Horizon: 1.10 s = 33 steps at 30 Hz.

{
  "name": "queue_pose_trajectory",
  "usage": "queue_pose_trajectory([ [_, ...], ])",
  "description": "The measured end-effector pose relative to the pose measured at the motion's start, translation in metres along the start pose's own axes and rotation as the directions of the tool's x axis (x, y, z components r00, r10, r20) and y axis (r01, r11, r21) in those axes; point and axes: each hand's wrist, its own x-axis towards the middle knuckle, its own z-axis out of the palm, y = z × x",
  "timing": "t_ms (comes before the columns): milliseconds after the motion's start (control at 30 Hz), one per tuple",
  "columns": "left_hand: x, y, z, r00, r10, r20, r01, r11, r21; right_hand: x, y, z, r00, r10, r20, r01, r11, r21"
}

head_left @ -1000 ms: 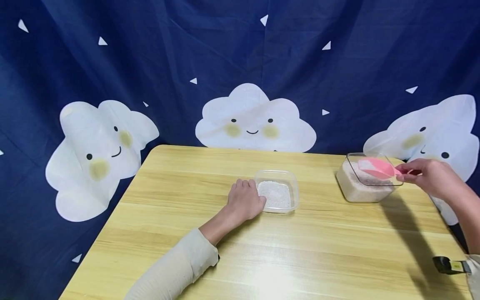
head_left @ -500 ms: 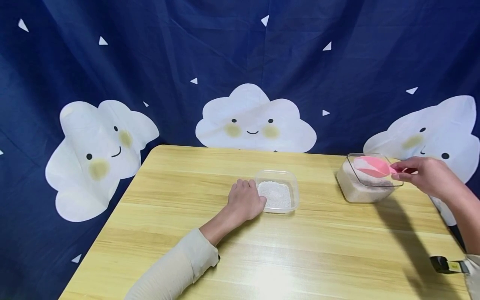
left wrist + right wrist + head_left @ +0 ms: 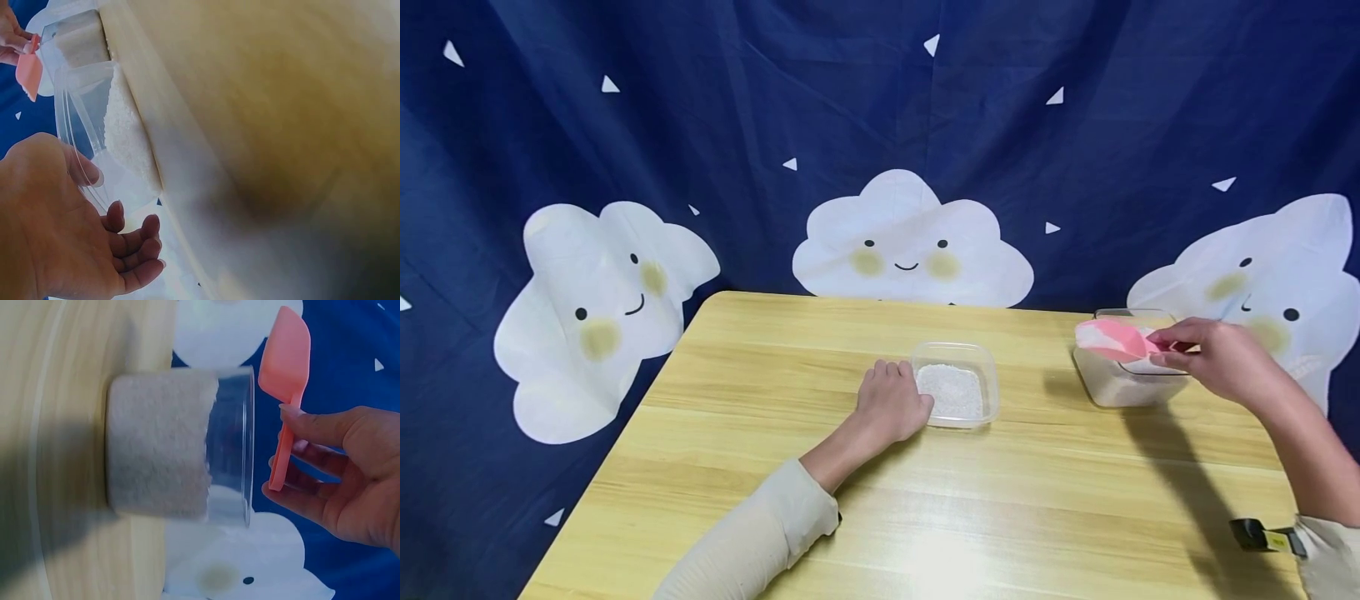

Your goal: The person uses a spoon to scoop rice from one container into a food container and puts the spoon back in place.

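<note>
My left hand (image 3: 893,402) holds the left near corner of a small clear plastic container (image 3: 990,392), its thumb along the wall and its fingers loosely curled. White grains (image 3: 128,128) cover the container's bottom. At the right, my right hand (image 3: 1213,354) pinches the handle of a pink scoop (image 3: 1116,337) between thumb and fingers. White grains lie in the scoop's bowl, which is level above the left rim of a larger clear box (image 3: 1120,387). In the right wrist view, pale grains (image 3: 159,444) fill much of that box.
Both containers stand on a light wooden table (image 3: 760,358), with bare wood between them. Behind its far edge hangs a dark blue curtain (image 3: 737,108) printed with smiling white clouds. A black strap device (image 3: 1262,536) sits at the right wrist.
The right hand has carried the loaded scoop leftward, from over the middle of the large box to its left rim. The left hand and small container have stayed in place.
</note>
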Motion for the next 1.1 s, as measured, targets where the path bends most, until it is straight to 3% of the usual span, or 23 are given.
queue_pose_trajectory([
  [300, 0.0, 0.0, 0.0, 1.0, -0.004, -0.001, 0.004, 1.0, 0.007, 0.003, -0.021, 0.016, 0.999, -0.028, -0.034, 0.03, 0.999, 0.039],
  [567, 0.0, 0.0, -0.001, 1.0, -0.006, 0.005, 0.006, 1.0, 0.002, 0.007, -0.039, 0.028, 0.999, -0.028, -0.019, 0.03, 0.994, 0.105],
  [900, 0.0, 0.0, -0.001, 1.0, -0.004, 0.007, 0.004, 1.0, -0.005, 0.016, -0.061, 0.041, 0.991, -0.089, -0.095, 0.1, 0.989, 0.111],
  [1100, 0.0, 0.0, -0.001, 1.0, -0.001, 0.005, 0.001, 1.0, -0.008, 0.02, -0.07, 0.041, 0.991, -0.095, -0.089, 0.104, 0.99, 0.092],
])
